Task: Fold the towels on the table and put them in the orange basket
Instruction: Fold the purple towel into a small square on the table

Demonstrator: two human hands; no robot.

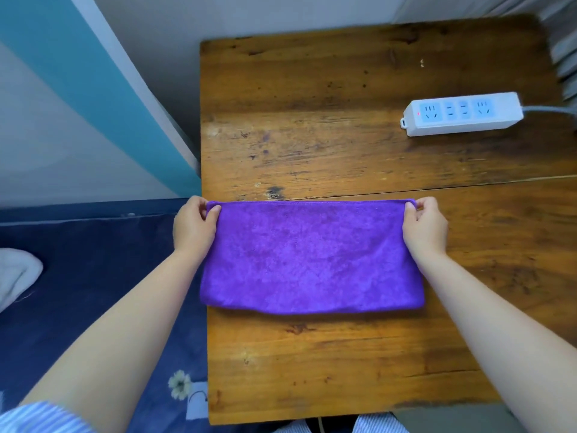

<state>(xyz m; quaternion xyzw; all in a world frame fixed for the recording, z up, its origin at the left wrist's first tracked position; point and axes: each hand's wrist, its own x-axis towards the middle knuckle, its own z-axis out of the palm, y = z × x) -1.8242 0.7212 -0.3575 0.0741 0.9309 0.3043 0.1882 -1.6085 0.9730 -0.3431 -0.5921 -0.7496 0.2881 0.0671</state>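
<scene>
A purple towel (312, 257) lies folded in half as a wide rectangle on the wooden table (343, 145), its folded edge toward me. My left hand (193, 226) pinches the far left corner of the towel. My right hand (426, 226) pinches the far right corner. Both corners sit at the towel's far edge, low over the table. No orange basket is in view.
A white power strip (462, 114) with a grey cable lies at the table's far right. A dark blue bedsheet (93, 292) with a white cloth (15, 273) on it borders the table's left side. A wall stands behind the table.
</scene>
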